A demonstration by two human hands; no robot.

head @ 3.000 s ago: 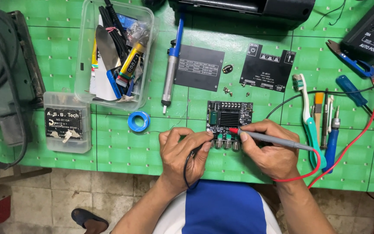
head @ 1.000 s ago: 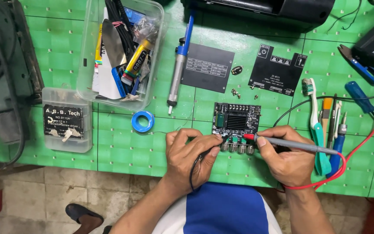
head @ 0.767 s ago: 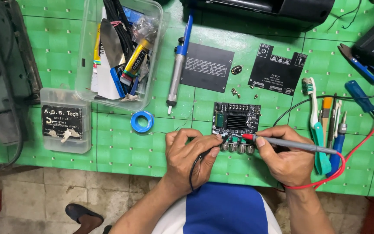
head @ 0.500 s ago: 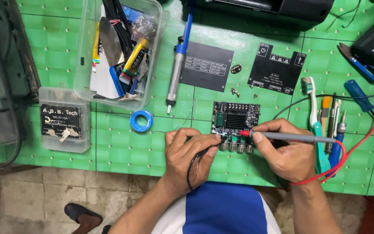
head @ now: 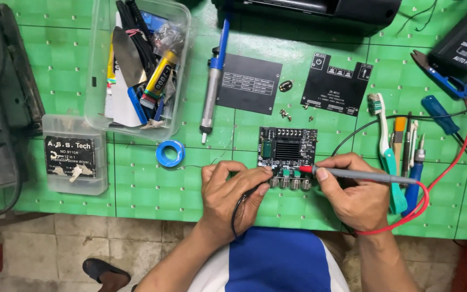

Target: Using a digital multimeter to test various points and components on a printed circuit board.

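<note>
A small black circuit board (head: 287,154) with a finned heat sink and a row of knobs lies near the front edge of the green table (head: 147,178). My right hand (head: 352,192) grips a grey test probe with a red tip (head: 363,175), its point touching the board's lower middle. A red lead runs off the probe to the right. My left hand (head: 231,197) pinches a black probe (head: 252,190) against the board's lower left edge, its black lead looping under my wrist.
Two black flat panels (head: 249,84) (head: 335,89) and loose screws (head: 293,113) lie behind the board. A desoldering pump (head: 212,81), blue tape roll (head: 169,153), clear tool tub (head: 136,65), small screwdriver box (head: 74,159), toothbrush (head: 385,146) and screwdrivers (head: 439,116) surround it.
My right hand shifted its red probe tip a little left along the board's lower part. My left hand stayed pressed at the board's left edge. The view drifted slightly.
</note>
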